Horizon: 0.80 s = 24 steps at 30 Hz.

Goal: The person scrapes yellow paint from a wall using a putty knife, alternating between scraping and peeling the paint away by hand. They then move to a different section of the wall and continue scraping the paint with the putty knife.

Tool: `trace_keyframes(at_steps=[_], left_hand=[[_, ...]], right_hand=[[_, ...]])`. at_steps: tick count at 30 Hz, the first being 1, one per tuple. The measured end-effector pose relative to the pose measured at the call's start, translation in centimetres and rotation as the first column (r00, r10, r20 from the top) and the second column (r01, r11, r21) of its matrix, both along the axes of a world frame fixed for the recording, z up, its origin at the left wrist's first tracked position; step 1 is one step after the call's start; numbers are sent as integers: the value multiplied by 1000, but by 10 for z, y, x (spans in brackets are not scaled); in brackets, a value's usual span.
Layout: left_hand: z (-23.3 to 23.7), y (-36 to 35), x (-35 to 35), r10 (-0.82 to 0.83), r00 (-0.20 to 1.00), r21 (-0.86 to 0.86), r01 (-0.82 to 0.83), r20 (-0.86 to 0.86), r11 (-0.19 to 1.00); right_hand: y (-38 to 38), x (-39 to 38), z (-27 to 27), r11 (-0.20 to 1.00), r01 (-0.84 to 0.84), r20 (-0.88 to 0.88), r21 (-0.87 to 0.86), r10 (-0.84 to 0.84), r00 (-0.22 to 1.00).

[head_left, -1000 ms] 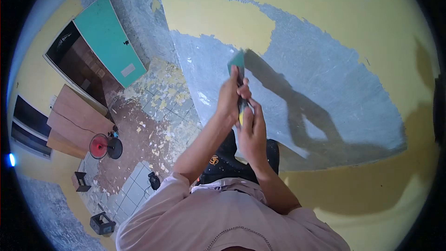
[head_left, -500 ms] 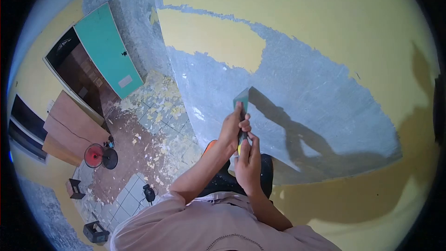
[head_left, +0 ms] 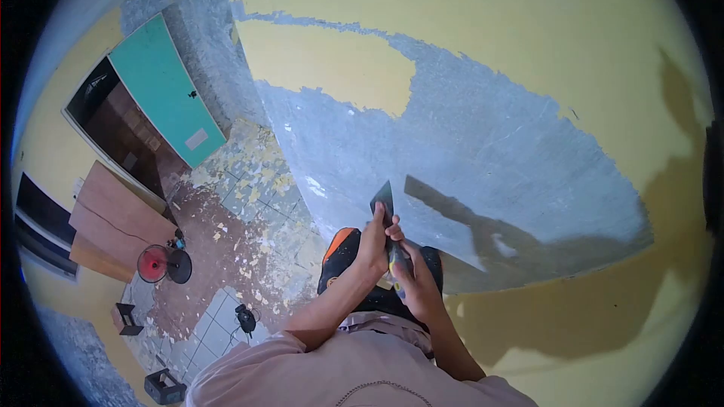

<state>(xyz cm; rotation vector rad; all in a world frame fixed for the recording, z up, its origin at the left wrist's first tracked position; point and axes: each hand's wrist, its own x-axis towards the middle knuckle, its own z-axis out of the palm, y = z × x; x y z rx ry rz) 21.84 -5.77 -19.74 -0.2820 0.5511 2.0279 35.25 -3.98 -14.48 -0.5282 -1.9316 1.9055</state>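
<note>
Both hands hold one scraper, its flat blade pointing up and away from me. My left hand grips it near the blade, with the thumb laid along it. Lower down, my right hand is closed around the grey and yellow handle. The blade appears apart from the wall, and its shadow falls to the right on the bare grey patch. Yellow paint with ragged edges surrounds that patch.
Paint flakes litter the tiled floor. At the left are a green door, leaning wooden boards, a red and black fan, a black object with a cable, and two small stools.
Both hands and the scraper have moved down toward my body, and the blade has drawn away from its shadow. The view has shifted slightly, and more of my shoes shows.
</note>
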Motion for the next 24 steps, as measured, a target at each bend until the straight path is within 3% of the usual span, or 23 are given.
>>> trace_keyframes(at_steps=[2,4,5,6,7,9,11,13,15,16,17,19,20,21,22,24], left_hand=[[-14,2,3,-41,997,105,35,59,994],[-1,2,7,-13,992,-94,25,126,995],[8,1,10,-13,991,-98,27,133,995],[19,0,12,-89,996,-70,87,-20,994],[24,-1,13,-159,972,-53,152,-176,987],[23,-2,10,-202,955,-20,203,-217,979],[27,-6,7,-307,941,127,325,-142,937],[44,-13,10,-298,948,75,307,-115,949],[46,-18,9,-202,869,185,312,-452,932],[58,-25,10,-242,930,177,297,-277,938],[47,-27,4,-240,929,174,295,-281,940],[16,-34,-16,-175,920,201,257,-349,945],[61,-45,-21,-226,900,209,318,-372,925],[84,-41,-31,-283,897,16,307,-339,952],[99,-44,-42,-230,877,6,257,-423,966],[114,-46,-77,-82,723,30,141,-685,990]], right_hand=[[2,24,19,993,-46,43,111,42,998],[6,39,25,955,-79,133,287,42,990],[11,40,24,956,-80,140,282,42,989],[18,37,24,823,-89,56,561,69,996],[23,32,26,614,-60,-19,787,121,992],[26,18,46,574,1,-59,819,82,995],[33,3,64,423,102,-184,900,159,970],[38,-23,75,450,117,-243,885,235,941],[45,-48,69,374,-76,-130,924,495,859],[42,-55,75,422,-92,-150,902,507,849],[45,-61,77,424,-90,-155,901,509,847],[59,-74,81,624,-278,-236,730,612,755],[66,-77,92,656,-144,-365,741,573,733],[71,-75,107,736,-130,-461,664,540,704],[83,-78,111,827,-104,-595,552,478,645],[85,-75,158,923,75,-782,378,275,559]])
